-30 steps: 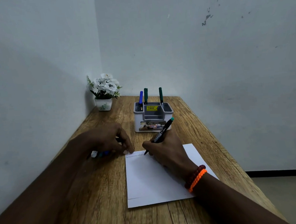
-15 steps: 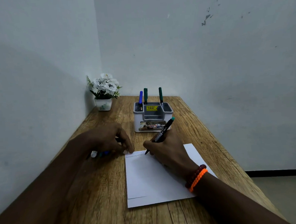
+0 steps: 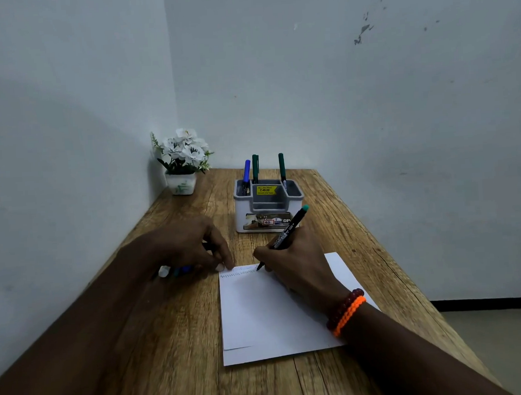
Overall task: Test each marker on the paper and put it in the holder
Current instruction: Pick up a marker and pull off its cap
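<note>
My marker [image 3: 286, 233] tip has crept slightly right along the zigzag at the paper's [image 3: 260, 313] top edge; it slants tip down-left, teal cap up-right toward the holder [image 3: 269, 209]; right hand [image 3: 297, 265] pinches it; left hand [image 3: 192, 247] grips markers on the counter [image 3: 170, 340].

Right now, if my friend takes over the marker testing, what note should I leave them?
Right hand grips a green-ended marker, tip on the top edge of the paper, where a zigzag line is drawn.
Left hand rests on the table at the paper's top left corner, over markers lying there; whether it grips any is unclear.
Done: three markers stand in the holder.
Left: finish this one, put it in the holder, then test the ones under the left hand.
</note>
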Demonstrator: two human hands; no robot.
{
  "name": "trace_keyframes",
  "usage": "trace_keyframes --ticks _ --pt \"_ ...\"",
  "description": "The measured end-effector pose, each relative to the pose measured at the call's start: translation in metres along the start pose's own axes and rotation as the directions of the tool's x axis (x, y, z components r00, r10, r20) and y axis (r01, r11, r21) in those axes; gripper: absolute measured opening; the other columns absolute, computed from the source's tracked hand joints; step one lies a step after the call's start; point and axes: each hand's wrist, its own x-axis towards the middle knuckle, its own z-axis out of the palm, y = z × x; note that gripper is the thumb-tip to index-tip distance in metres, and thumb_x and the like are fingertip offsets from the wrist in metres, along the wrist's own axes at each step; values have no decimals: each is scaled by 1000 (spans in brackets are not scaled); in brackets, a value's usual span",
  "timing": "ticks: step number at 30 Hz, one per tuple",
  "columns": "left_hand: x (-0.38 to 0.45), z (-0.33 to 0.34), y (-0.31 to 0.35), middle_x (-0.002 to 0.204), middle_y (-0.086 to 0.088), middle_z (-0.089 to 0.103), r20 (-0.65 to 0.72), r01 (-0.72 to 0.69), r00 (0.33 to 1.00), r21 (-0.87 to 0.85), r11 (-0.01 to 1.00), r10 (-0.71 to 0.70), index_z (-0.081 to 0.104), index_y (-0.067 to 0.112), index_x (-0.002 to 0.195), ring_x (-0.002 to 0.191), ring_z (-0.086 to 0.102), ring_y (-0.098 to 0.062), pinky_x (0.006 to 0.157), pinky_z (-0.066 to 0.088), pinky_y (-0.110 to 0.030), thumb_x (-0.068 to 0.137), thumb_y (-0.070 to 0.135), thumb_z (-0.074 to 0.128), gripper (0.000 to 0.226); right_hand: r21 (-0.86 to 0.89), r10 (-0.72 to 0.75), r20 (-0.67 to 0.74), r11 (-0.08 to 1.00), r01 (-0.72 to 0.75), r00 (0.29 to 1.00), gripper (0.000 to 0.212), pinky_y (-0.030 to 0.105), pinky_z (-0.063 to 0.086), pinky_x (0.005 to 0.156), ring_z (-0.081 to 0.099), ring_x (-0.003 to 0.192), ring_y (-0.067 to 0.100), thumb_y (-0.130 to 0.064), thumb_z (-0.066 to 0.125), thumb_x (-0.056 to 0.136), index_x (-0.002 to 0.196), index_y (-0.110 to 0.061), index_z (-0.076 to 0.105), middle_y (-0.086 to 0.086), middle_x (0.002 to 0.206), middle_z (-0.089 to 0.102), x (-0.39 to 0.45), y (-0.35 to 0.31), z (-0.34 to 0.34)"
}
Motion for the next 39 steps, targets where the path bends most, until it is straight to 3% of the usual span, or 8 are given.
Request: trace_keyframes --ticks 3,9,13,17,22,27,31,39 --pt "0 0 0 95 31 73 9 -5 1000 4 1000 5 80 46 87 105 64 -2 106 49 -42 85 17 80 28 -13 -6 -18 1000 6 1000 28 10 44 53 69 74 11 -26 81 82 103 -9 75 2 90 77 1 -1 0" --pt "0 0 0 90 40 68 5 -5 1000 11 1000 4 80 45 89 106 62 0 105 49 -40 85 18 80 27 -13 -28 -13 1000 28 1000 22 16 47 58 70 75 12 -26 81 81 95 -10 75 2 86 76 -3 -1 -3" --pt "0 -1 1 86 40 68 15 -4 1000 14 1000 4 80 42 90 106 63 -3 107 49 -41 86 15 78 27 -8 1 -16 1000 -1 1000 23 20 52 60 73 77 14 -25 81 84 101 -10 75 1 88 76 -3 -3 -2" --pt "-1 -1 2 89 39 67 6 14 1000 10 1000 -14 81 40 90 109 60 -1 105 47 -28 87 15 78 25 -2 17 -26 1000 -17 1000 25 25 54 63 73 79 18 -26 81 84 102 -10 74 4 90 76 -2 -3 -1" --pt "0 0 2 87 42 67 5 -6 1000 9 1000 6 81 40 89 103 61 6 109 47 -32 86 15 78 26 27 51 -6 998 -51 999 29 27 53 60 66 70 14 -25 80 83 107 -11 73 3 92 77 -3 -4 -2" --pt "-1 -1 4 90 40 69 -2 4 1000 19 1000 -4 81 42 89 104 61 5 108 47 -31 86 15 79 27 143 103 15 984 -104 995 14 26 45 37 55 39 18 -13 75 86 89 1 71 7 62 68 -9 -13 -10" --pt "-1 -1 5 86 41 68 10 5 1000 30 1000 -5 81 39 91 101 61 6 108 48 -33 86 15 79 24 168 128 35 977 -132 991 22 29 45 38 52 40 24 -11 72 87 81 10 69 12 59 64 -10 -17 -18" --pt "-2 -1 5 78 45 64 -9 -1 1000 78 997 2 82 38 93 91 60 11 103 49 -29 86 17 79 22 198 132 5 971 -130 991 20 28 43 39 51 44 21 -14 71 89 82 4 73 6 56 62 -3 -20 -28"
